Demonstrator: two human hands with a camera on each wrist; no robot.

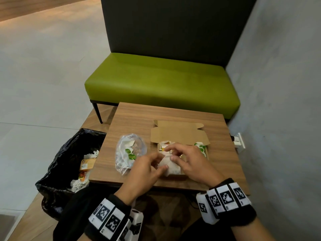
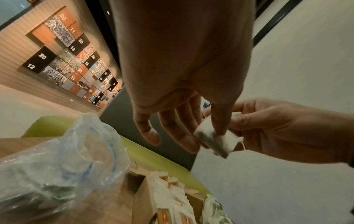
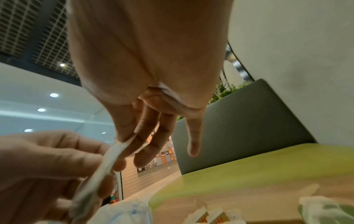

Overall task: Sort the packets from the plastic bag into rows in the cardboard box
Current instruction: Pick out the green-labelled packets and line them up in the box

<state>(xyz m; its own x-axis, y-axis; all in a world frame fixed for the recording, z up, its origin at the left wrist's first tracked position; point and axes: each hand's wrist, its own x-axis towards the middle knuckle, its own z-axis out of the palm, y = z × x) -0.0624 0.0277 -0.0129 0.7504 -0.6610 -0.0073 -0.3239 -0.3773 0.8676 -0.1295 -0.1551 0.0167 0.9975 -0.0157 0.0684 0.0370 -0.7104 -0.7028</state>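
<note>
A white tea bag (image 2: 214, 139) is pinched between left hand (image 1: 144, 169) and right hand (image 1: 189, 162), held just above the cardboard box (image 1: 178, 134), likely to be straightened before rowing. Orange and green packets (image 1: 199, 147) are already stood inside. The plastic bag (image 1: 130, 152) is left beside the box, on the tabletop (image 1: 132, 119).

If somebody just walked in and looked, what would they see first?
Probably the big green bench behind the wooden table. Next, the two hands over the open cardboard box: the left hand and right hand both pinch one small white packet. The clear plastic bag lies left of the box.
</note>
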